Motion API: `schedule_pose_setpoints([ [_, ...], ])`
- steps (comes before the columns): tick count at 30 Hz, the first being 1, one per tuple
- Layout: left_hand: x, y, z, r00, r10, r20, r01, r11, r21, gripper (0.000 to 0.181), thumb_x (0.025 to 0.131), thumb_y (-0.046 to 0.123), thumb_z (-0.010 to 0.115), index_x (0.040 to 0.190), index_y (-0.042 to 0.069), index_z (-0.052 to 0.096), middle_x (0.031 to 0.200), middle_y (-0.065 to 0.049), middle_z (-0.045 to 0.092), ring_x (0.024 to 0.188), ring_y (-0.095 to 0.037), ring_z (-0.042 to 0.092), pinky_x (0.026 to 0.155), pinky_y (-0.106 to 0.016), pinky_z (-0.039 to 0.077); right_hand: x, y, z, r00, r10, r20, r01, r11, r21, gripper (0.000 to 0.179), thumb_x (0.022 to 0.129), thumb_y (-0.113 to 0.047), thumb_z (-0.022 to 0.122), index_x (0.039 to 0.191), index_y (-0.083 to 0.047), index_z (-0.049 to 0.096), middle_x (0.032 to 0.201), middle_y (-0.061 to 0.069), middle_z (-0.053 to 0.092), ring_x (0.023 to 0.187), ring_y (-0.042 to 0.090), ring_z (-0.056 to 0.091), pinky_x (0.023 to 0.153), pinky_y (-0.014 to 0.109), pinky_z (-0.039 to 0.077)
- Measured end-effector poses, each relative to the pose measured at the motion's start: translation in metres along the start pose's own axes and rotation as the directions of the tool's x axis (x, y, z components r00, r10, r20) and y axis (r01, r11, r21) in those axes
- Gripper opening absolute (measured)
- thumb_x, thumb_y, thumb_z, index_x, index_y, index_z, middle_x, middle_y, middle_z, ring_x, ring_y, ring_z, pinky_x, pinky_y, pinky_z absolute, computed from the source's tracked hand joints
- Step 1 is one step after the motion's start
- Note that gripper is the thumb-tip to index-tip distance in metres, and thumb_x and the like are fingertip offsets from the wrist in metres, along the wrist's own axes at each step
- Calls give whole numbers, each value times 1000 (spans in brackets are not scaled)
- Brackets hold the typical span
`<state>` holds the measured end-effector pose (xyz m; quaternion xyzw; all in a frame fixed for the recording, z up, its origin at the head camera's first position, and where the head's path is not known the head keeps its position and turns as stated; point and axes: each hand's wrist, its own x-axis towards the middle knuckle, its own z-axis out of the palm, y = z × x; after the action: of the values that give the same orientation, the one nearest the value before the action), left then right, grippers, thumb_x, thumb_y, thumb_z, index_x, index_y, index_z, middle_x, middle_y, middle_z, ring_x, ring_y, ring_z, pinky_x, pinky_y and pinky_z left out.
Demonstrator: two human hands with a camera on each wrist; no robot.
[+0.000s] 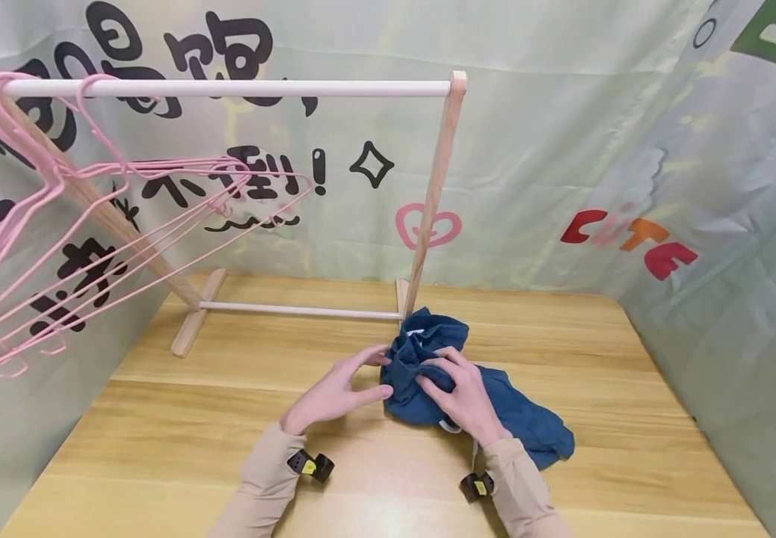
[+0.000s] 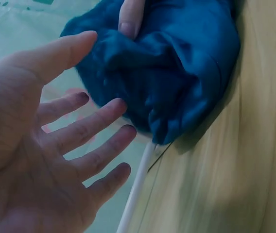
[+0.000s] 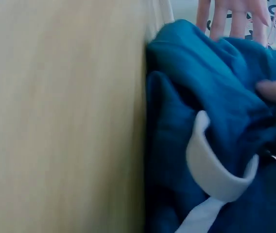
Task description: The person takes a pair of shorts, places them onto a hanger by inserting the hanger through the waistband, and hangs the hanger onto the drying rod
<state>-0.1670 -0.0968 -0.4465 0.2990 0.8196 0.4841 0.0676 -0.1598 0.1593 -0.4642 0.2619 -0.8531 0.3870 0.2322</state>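
Observation:
A crumpled dark blue cloth garment [image 1: 522, 418] lies on the wooden table, bunched at its far left end and stretched out toward the near right. My right hand [image 1: 466, 396] grips a fold of the bunched part between thumb and fingers. To the left of the bunch is my left hand [image 1: 330, 392], its fingers spread and loosely bent around the cloth's side. In the left wrist view that palm [image 2: 26, 126] holds nothing, with fingertips close to the cloth [image 2: 201, 58]. A white strip [image 3: 220, 187] loops out of the fabric in the right wrist view. The garment's kind cannot be told.
A rack with a white top bar [image 1: 260, 88] and wooden legs stands at the back left, one foot beside the garment. Several pink hangers [image 1: 179, 168] hang at its left end. A printed curtain [image 1: 529, 149] encloses the table [image 1: 596, 351].

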Motion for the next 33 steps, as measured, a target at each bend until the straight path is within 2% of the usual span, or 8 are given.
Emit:
schedule_pose_setpoints([
  [7,3,7,7,998,-58,-28,58,998,4,55,95,36,70,142,12,54,141,-6,62,132,-26,57,113,-53,40,-1,-8,-2,988,76,134,-81,996,31,38,85,-24,82,120,-20,70,119,-4,62,115,17,62,99,44,51],
  [13,3,12,9,994,-51,-94,54,998,27,52,93,36,72,136,9,59,133,-7,66,127,-26,60,113,-53,41,1,-14,-4,970,101,221,-120,990,75,63,85,-35,81,142,-26,54,138,-7,54,131,16,54,108,48,46],
  [19,2,12,9,992,-19,-128,27,998,60,38,96,33,68,127,10,66,126,-5,71,122,-24,64,107,-50,47,0,-11,-9,960,101,262,-141,980,139,83,80,-34,86,151,-28,43,148,-6,46,138,17,47,111,53,42],
  [21,2,12,8,992,-8,-128,15,998,53,32,97,29,67,123,11,67,123,-4,72,120,-23,65,105,-50,48,-1,-9,-11,959,95,269,-141,977,158,82,81,-32,85,151,-27,43,149,-4,45,138,19,46,110,55,42],
  [24,1,11,5,990,-5,-143,13,999,51,26,98,27,66,120,13,69,119,-3,74,115,-20,67,102,-49,50,-1,-5,-14,963,83,257,-129,977,168,64,93,-27,73,150,-24,44,148,-1,47,136,21,48,110,52,42],
  [27,1,11,2,986,9,-166,1,998,62,23,99,24,65,118,12,70,115,-2,75,110,-16,68,98,-49,52,0,-3,-14,975,82,207,-116,981,158,44,104,-18,53,148,-21,48,146,1,51,131,22,53,110,38,43],
  [29,0,12,0,984,16,-176,-4,998,68,22,99,22,64,118,12,70,114,-2,75,103,-13,67,94,-46,54,1,-2,-14,981,98,169,-123,982,146,39,107,-13,44,146,-18,51,143,2,53,126,21,55,107,28,42],
  [33,-1,13,-5,984,24,-177,-10,997,83,19,100,17,61,117,13,70,113,-2,75,90,-11,62,84,-36,54,2,-2,-14,983,140,118,-155,980,128,35,108,-14,44,141,-13,56,135,3,59,118,19,58,101,22,42],
])
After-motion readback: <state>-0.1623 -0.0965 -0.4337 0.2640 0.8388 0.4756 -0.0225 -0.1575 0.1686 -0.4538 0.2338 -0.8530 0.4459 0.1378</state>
